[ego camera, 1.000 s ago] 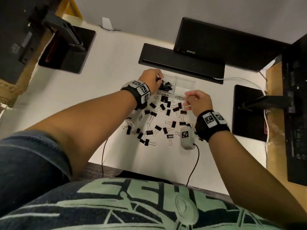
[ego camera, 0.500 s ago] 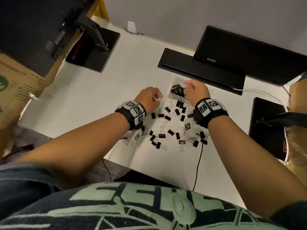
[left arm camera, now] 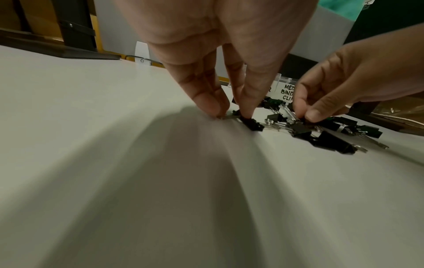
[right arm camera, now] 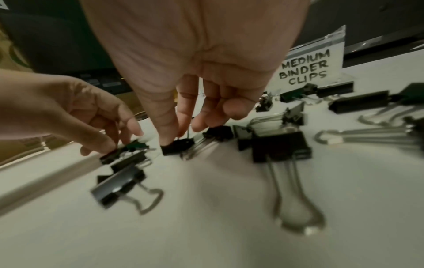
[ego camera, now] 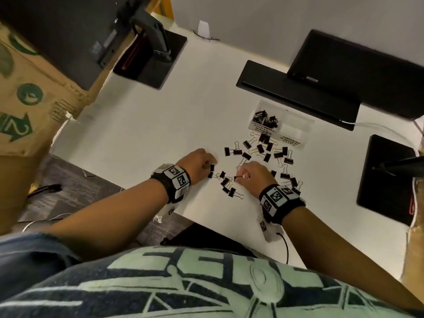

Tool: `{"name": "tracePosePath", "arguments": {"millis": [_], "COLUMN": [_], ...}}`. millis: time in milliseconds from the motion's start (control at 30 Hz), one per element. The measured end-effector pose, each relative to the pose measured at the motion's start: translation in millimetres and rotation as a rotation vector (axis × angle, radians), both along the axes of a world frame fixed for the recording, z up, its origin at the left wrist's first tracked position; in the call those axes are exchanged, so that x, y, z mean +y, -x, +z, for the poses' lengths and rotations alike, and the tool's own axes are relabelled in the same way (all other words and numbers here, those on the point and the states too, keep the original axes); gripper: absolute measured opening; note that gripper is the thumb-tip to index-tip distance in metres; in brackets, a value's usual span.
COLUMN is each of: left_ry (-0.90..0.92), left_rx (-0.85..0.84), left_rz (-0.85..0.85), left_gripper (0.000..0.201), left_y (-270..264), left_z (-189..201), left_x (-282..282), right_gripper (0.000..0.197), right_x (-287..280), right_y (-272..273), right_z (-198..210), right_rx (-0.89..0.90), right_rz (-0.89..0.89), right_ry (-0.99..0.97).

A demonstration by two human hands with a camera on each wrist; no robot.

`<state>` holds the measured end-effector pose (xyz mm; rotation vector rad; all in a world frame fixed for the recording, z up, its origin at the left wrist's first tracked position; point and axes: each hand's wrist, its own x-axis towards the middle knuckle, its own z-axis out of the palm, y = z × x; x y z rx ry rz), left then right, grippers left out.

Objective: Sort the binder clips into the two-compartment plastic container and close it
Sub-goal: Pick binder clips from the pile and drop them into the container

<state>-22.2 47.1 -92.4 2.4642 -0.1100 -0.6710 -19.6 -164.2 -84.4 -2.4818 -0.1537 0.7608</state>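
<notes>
Several black binder clips (ego camera: 263,152) lie scattered on the white table (ego camera: 137,134). Behind them stands the clear two-compartment container (ego camera: 296,125), open. Its left side, labelled small, holds a heap of small clips (ego camera: 265,117); in the side labelled medium (right arm camera: 305,67) I see no clips. My left hand (ego camera: 202,164) (left arm camera: 229,114) pinches a small clip (left arm camera: 251,124) (ego camera: 211,169) against the table at the near left of the scatter. My right hand (ego camera: 252,177) (right arm camera: 175,134) pinches another small clip (right arm camera: 176,146) just to the right of it.
A black bar-shaped base (ego camera: 298,97) runs close behind the container. Black monitor stands sit at far left (ego camera: 156,63) and right (ego camera: 387,180). A cardboard box (ego camera: 27,99) is left of the table. The table's front edge lies under my wrists, with a cable (ego camera: 285,249) hanging there.
My right hand has come back from the container to the near clips and pinched one. My left hand has moved slightly nearer and taken hold of a clip.
</notes>
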Motion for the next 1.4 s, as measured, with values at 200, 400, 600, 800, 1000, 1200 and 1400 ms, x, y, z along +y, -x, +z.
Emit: {"name": "tracePosePath", "arguments": {"millis": [200, 400, 600, 800, 1000, 1200, 1400], "left_ry": [-0.031, -0.05, -0.095, 0.027, 0.128, 0.061, -0.103], "left_rx": [0.018, 0.006, -0.095, -0.04, -0.008, 0.046, 0.061], "left_rz": [0.017, 0.02, -0.025, 0.054, 0.153, 0.115, -0.171], "left_gripper": [0.032, 0.026, 0.016, 0.018, 0.031, 0.02, 0.026], "left_y": [-1.5, -0.5, -3.1, -2.2, -3.4, -2.4, -0.5], "left_z": [-3.5, -7.5, -3.8, -1.9, -1.6, -2.1, -6.2], "left_x": [-5.8, -8.6, -6.4, -2.0, -2.4, -11.6, -14.5], "right_gripper": [0.011, 0.029, 0.025, 0.019, 0.019, 0.021, 0.023], "right_x": [-3.3, 29.0, 36.3, 17.0, -8.6, -17.1, -26.5], "right_y": [-10.8, 8.0, -1.0, -15.8, -27.1, -44.1, -85.6], "right_z": [5.3, -1.3, -8.6, -6.8, -3.4, 16.9, 41.1], "right_rx": [-0.093, -0.086, -0.079, 0.003, 0.147, 0.296, -0.052], "right_rz": [-0.052, 0.107, 0.113, -0.245, -0.571, -0.828, -0.632], "right_ry": [0.011, -0.034, 0.03, -0.122, -0.411, -0.674, -0.384]}}
